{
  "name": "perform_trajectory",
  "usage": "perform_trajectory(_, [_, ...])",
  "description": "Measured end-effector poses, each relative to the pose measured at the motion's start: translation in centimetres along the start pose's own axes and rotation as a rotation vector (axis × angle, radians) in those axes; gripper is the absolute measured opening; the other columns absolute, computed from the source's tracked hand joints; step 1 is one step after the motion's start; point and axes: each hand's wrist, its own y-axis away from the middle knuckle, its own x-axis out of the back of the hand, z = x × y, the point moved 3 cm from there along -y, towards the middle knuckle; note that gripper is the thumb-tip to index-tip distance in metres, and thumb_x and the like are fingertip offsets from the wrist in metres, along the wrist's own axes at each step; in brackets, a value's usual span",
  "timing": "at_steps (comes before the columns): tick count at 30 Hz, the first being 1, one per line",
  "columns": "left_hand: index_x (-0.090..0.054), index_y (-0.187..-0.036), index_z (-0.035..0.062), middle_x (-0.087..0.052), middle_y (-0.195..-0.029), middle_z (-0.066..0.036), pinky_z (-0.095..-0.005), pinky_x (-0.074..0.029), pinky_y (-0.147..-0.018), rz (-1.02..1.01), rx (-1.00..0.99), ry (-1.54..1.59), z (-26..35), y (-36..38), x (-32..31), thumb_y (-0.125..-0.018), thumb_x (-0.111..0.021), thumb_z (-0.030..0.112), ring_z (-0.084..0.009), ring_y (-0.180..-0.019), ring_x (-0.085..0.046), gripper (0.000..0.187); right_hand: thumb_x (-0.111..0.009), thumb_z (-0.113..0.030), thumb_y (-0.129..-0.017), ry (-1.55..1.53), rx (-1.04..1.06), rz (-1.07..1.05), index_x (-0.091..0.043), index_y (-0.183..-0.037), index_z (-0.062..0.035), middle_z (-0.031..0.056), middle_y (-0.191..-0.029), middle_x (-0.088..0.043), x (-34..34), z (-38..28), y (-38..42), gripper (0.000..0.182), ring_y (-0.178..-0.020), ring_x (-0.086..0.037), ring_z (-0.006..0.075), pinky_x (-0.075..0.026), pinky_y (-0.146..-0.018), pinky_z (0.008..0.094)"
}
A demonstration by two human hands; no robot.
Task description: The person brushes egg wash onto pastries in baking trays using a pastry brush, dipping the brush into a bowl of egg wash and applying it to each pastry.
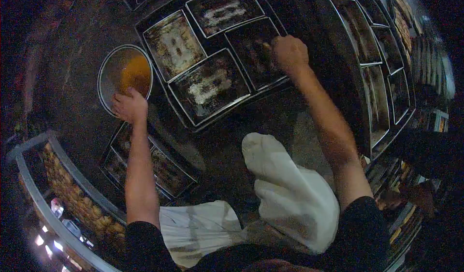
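Note:
My left hand (129, 106) is at the lower rim of a round metal bowl (112, 73) with orange-yellow contents in it, its fingers bent over the edge. My right hand (291, 54) is closed over the right side of a dark tray of four rectangular pans, above the right-hand pan (249, 42); what it holds, if anything, is too small to make out. Whitish patches mark the upper pan (223, 13), the left pan (175, 44) and the lower pan (210, 86). The right-hand pan looks darker.
More joined pans (374, 90) stand at the right. Below the bowl lies another dark pan set (166, 168), partly behind my left forearm. A metal-edged rack (72, 175) with rounded brown items is at the lower left. White cloth (290, 185) covers my legs.

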Motion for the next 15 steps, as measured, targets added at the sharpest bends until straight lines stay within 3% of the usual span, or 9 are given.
perform_trajectory(2, [-0.042,-0.118,-0.0067,-0.046,-0.120,-0.022,-0.0452,-0.028,-0.099,-0.018,-0.009,-0.013,-0.1,0.1,0.0,-0.082,-0.048,0.037,-0.0377,-0.111,-0.043,0.057,-0.055,-0.034,-0.081,-0.048,0.073,0.027,-0.065,-0.076,-0.0047,0.0175,-0.075,-0.063,-0.4,-0.1,-0.2,0.032,-0.073,-0.062,0.0356,-0.049,-0.065,0.0445])
perform_trajectory(5, [-0.041,-0.119,-0.0061,-0.046,-0.120,-0.022,-0.0472,-0.027,-0.098,-0.014,0.007,0.045,0.1,0.0,0.3,-0.081,-0.049,0.035,-0.0382,-0.112,-0.042,0.056,-0.055,-0.035,-0.082,-0.131,-0.077,-0.015,-0.066,-0.079,-0.0046,0.0183,-0.076,-0.063,0.8,0.0,-1.1,0.032,-0.075,-0.062,0.0356,-0.049,-0.067,0.0435])
perform_trajectory(8, [-0.041,-0.120,-0.0037,-0.046,-0.118,-0.022,-0.0499,-0.027,-0.097,0.194,-0.042,0.022,0.1,0.0,-0.2,-0.081,-0.052,0.030,-0.0384,-0.112,-0.041,0.053,-0.056,-0.036,-0.081,-0.065,-0.232,0.009,-0.066,-0.082,-0.0042,0.0184,-0.077,-0.063,1.7,0.2,-1.5,0.034,-0.077,-0.062,0.0354,-0.049,-0.069,0.0430])
perform_trajectory(11, [-0.041,-0.121,-0.0004,-0.046,-0.117,-0.021,-0.0528,-0.027,-0.095,0.280,-0.289,0.284,6.5,2.7,5.7,-0.078,-0.055,0.023,-0.0381,-0.110,-0.042,0.051,-0.055,-0.038,-0.081,-0.095,-0.161,0.007,-0.066,-0.083,-0.0041,0.0186,-0.078,-0.063,0.2,1.2,-1.6,0.035,-0.078,-0.062,0.0350,-0.050,-0.069,0.0437])
perform_trajectory(15, [-0.057,-0.102,0.0046,-0.055,-0.104,-0.015,-0.0450,-0.040,-0.085,-0.109,-0.808,0.683,17.0,7.6,8.4,-0.072,-0.058,0.016,-0.0340,-0.094,-0.051,0.032,-0.054,-0.040,-0.082,-0.151,-0.260,-0.085,-0.066,-0.082,-0.0035,0.0193,-0.080,-0.063,1.2,0.3,-0.5,0.038,-0.077,-0.062,0.0350,-0.049,-0.069,0.0452])
